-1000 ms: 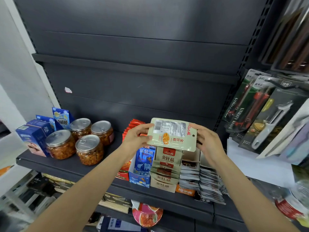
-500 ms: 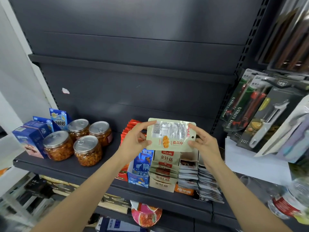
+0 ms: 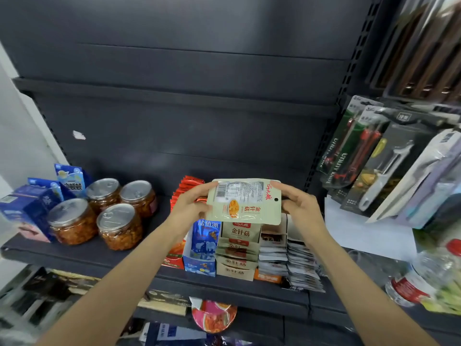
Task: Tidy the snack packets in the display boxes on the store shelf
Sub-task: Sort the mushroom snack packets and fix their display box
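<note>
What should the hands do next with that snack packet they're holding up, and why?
Probably lower the beige packet into the beige display box just below it. Both the left hand and the right hand hold it by its ends above that box, and the red lettering on the two looks alike.

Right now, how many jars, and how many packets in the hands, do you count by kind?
Jars with metal lids: 4
Beige packet held by left hand and right hand: 1
Total: 5
</note>
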Demonstrator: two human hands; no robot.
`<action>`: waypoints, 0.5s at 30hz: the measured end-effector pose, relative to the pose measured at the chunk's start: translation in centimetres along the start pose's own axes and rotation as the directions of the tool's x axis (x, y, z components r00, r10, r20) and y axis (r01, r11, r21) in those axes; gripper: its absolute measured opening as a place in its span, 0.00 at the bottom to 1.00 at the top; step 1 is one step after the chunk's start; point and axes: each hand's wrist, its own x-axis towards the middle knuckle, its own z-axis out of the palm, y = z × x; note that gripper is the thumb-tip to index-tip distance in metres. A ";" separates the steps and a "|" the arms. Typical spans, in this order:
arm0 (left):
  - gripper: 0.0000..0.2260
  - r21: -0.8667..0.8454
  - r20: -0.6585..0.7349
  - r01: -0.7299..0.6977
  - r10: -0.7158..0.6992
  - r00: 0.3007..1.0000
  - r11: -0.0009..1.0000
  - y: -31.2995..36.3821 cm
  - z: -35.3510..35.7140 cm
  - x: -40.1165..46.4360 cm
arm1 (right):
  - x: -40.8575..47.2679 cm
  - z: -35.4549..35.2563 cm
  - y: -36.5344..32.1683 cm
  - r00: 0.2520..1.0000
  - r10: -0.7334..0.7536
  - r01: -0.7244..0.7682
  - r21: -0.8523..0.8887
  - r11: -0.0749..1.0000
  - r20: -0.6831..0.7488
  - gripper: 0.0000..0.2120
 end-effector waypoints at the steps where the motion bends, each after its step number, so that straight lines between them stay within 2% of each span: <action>1: 0.23 -0.041 0.013 0.038 -0.038 0.999 0.998 0.0 0.0 0.2 | -0.2 -0.1 -0.3 0.999 -0.042 0.042 -0.052 0.998 0.002 0.23; 4: 0.16 -0.037 0.056 0.141 -0.139 0.989 0.989 -0.5 -0.1 1.2 | -0.2 -0.6 -0.4 0.985 -0.172 0.160 -0.265 0.951 -0.022 0.18; 6: 0.12 -0.042 0.106 0.221 -0.216 0.971 0.974 -0.8 0.0 1.6 | -0.3 -0.8 -0.2 0.974 -0.217 0.180 -0.377 0.908 -0.059 0.14; 9: 0.10 0.062 0.125 0.296 -0.301 0.945 0.953 -1.1 0.4 2.1 | -0.8 -0.5 -0.5 0.963 -0.238 0.170 -0.403 0.899 -0.125 0.09; 12: 0.10 0.067 0.089 0.347 -0.352 0.932 0.936 -1.7 0.8 2.4 | -1.1 0.1 -0.6 0.960 -0.225 0.136 -0.424 0.896 -0.168 0.05; 15: 0.09 0.067 0.015 0.351 -0.352 0.936 0.934 -2.6 0.8 2.5 | -1.2 0.4 -0.1 0.950 -0.234 0.084 -0.556 0.827 -0.206 0.03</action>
